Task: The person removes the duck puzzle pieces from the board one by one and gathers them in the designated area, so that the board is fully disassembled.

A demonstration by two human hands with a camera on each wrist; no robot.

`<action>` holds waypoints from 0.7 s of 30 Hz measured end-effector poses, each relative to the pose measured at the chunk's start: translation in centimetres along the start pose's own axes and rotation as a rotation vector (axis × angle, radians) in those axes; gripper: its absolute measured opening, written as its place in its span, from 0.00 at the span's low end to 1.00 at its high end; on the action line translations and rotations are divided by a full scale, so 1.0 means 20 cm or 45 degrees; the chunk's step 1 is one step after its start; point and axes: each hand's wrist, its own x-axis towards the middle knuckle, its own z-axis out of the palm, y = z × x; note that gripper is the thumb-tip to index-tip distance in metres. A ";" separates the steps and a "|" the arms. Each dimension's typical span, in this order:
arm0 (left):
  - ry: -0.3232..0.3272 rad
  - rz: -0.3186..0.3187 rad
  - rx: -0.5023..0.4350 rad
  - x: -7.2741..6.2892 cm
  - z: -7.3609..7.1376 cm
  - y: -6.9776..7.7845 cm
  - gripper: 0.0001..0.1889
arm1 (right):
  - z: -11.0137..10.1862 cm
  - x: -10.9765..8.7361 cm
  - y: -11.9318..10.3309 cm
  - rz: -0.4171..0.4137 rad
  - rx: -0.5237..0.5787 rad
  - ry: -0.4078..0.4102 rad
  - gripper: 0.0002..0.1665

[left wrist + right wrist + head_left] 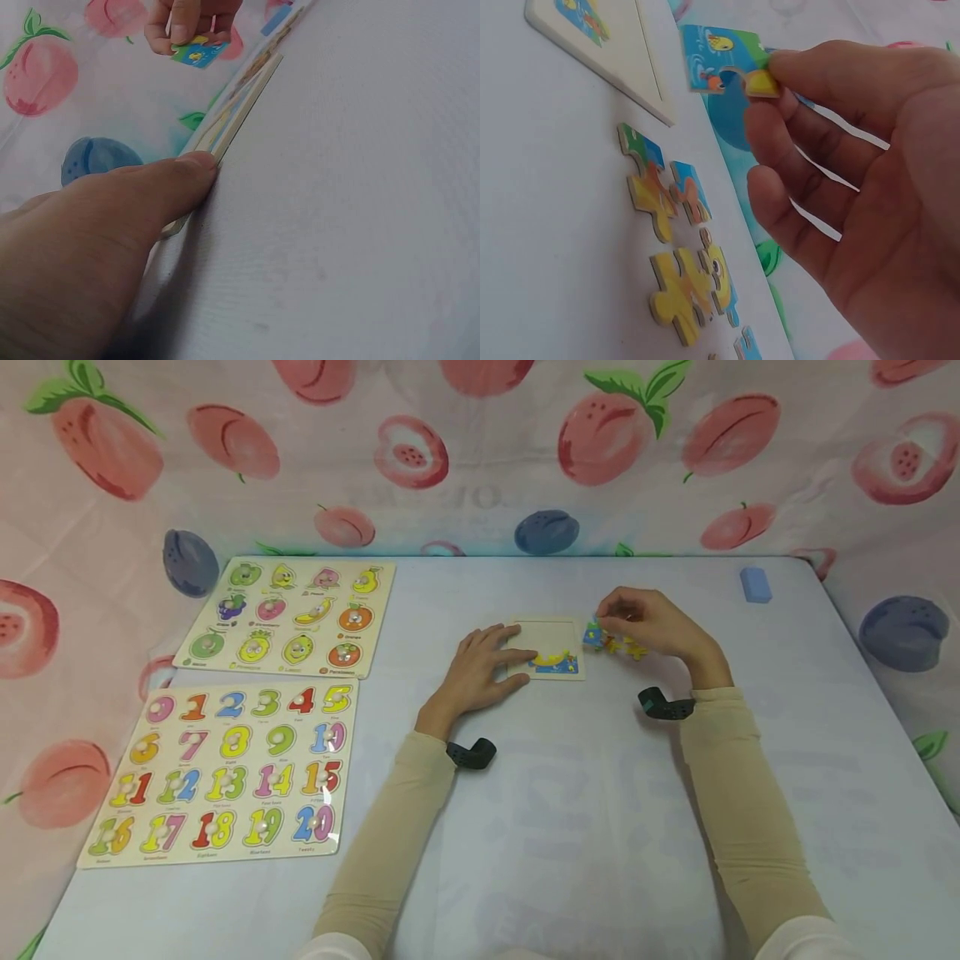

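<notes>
A blue, green and yellow jigsaw piece (718, 56) is pinched between the thumb and fingers of my right hand (648, 622), raised just right of a small puzzle tray (546, 627). Yellow and blue pieces fill the lower right part of that tray; its bare backing shows above them. My left hand (483, 670) rests on the tray's left side with fingers spread, and its thumb (191, 169) lies against the near edge. Below my right hand, several loose jigsaw pieces (679, 289) in yellow, blue and orange lie on the table.
To the left lie a fruit peg board (288, 618) and, nearer, a number peg board (225, 772). A blue block (756, 585) sits at the back right. Fruit-patterned cloth (480, 460) hangs behind the white-covered table (592, 843).
</notes>
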 end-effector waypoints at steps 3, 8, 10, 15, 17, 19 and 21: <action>0.002 -0.001 -0.006 0.00 0.00 0.00 0.20 | -0.01 -0.01 0.01 0.039 -0.017 -0.028 0.09; 0.000 -0.005 -0.007 0.00 0.00 0.00 0.20 | -0.02 0.00 0.08 0.047 -0.031 -0.072 0.11; 0.002 -0.004 -0.007 0.00 0.00 0.00 0.20 | -0.03 0.00 0.10 0.039 -0.015 -0.095 0.11; -0.001 -0.002 -0.009 0.00 0.00 0.00 0.20 | -0.03 -0.01 0.12 0.070 -0.005 -0.153 0.10; -0.005 -0.003 -0.006 0.00 0.00 0.00 0.20 | -0.03 0.00 0.12 0.089 -0.011 -0.175 0.10; -0.007 -0.005 -0.003 0.00 0.00 0.00 0.20 | -0.03 0.00 0.13 0.095 -0.011 -0.195 0.09; -0.007 -0.006 -0.001 0.00 0.00 0.00 0.20 | -0.03 0.00 0.13 0.088 -0.001 -0.220 0.09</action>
